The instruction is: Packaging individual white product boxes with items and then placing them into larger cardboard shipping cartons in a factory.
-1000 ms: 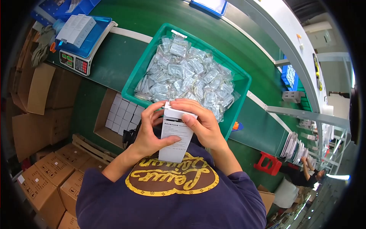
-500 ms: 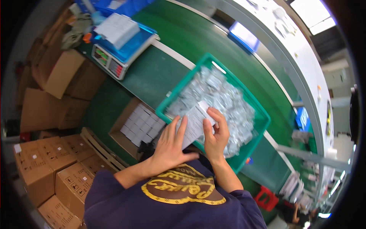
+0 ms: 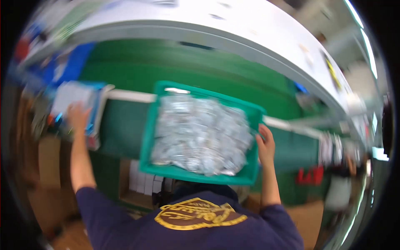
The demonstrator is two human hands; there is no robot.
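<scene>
My left hand (image 3: 78, 116) reaches far out to the left, over the stack of white paper sheets (image 3: 71, 96) on a blue-topped scale (image 3: 99, 114). Its fingers look spread against the stack, though motion blurs them; no separate sheet can be made out in them. On the other side, my right hand (image 3: 267, 143) grips the right rim of a green plastic crate (image 3: 196, 179), thumb and fingers on the edge. Many small clear plastic packets (image 3: 200, 133) fill the crate, which stands in front of me.
Below the bench edge, an open carton (image 3: 125, 179) holds rows of small white boxes (image 3: 143, 180). A long white shelf (image 3: 233, 25) curves above the green bench (image 3: 125, 62). A red plastic item (image 3: 310, 176) and bundled papers (image 3: 331, 146) are at right.
My hands have parted from the printed sheet they held together above the crate. The left went to the scale, the right to the crate's rim. The view has turned.
</scene>
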